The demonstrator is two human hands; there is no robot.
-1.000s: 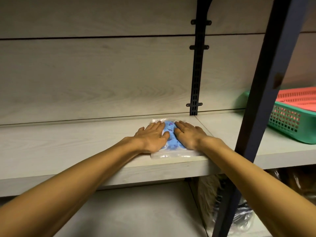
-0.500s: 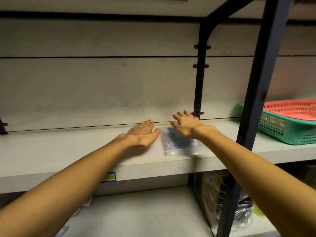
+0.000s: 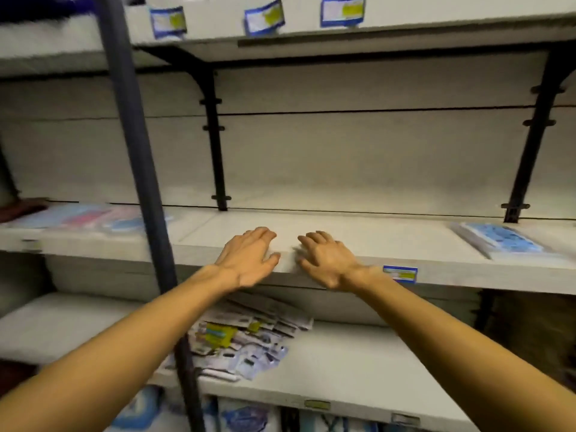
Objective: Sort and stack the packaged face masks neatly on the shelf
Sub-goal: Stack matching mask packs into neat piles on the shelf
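While both hands hover palm-down over the front edge of the middle shelf (image 3: 358,241), the left hand (image 3: 249,258) and right hand (image 3: 327,260) are loosely spread and hold nothing. A stack of blue packaged masks (image 3: 501,240) lies at the shelf's right end; blurred mask packs (image 3: 84,215) lie at its left. Loose packets (image 3: 246,341) litter the shelf below.

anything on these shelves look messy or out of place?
Yes. On the lower shelf, a pile of small packets lies fanned out and overlapping at mixed angles, not stacked. On the middle shelf, the blue mask pack at right sits askew to the front edge. Left packs are too blurred to judge.
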